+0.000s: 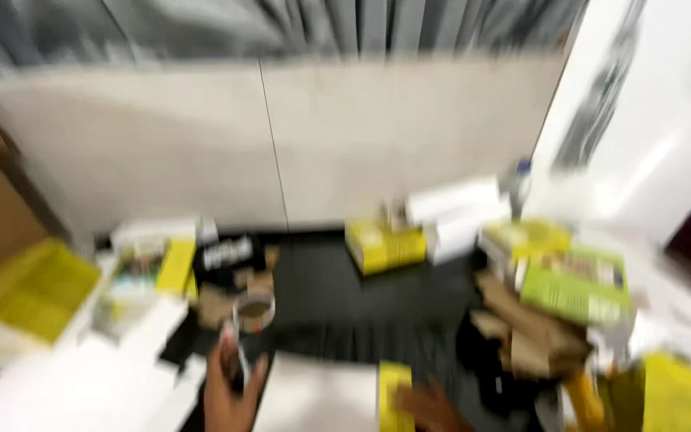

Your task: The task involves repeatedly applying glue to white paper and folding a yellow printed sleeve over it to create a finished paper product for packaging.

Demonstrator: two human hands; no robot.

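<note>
Though blur smears everything, left hand [229, 388] clamps a glass jar [251, 314]; right hand's [433, 406] grip unreadable.

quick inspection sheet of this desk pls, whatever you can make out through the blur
surface: black tabletop, mostly crowded at the edges
job's things: left hand holds a small glass jar; right hand touches a yellow box
clutter: yellow box, white boxes, green packs, brown cardboard
fingers: left wrapped round the jar; right too blurred to judge
cables: nothing seen
surroundings: pale wall panels, grey curtain
</note>
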